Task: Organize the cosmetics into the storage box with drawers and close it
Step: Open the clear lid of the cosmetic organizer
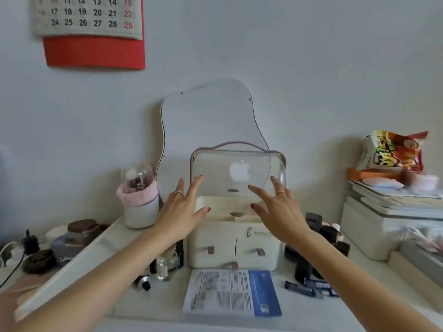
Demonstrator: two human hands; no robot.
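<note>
A cream storage box [215,238] with small drawers and brown pull tabs stands mid-table. Its clear lid [213,164] is raised upright at the back, so the top compartment is uncovered. My left hand [183,212] reaches in from the left with fingers spread, fingertips close to the lid's left edge. My right hand [279,212] does the same on the right, fingers apart in front of the lid. Neither hand holds anything. Dark bottles and tubes [318,238] stand right of the box. A clear glass bottle [166,264] and small dark tubes stand to its left.
A printed leaflet [231,293] lies in front of the box. A wavy mirror [206,121] leans on the wall behind it. A brush holder [139,200] stands at the left, a snack bag [393,152] on stacked books at the right, jars at far left.
</note>
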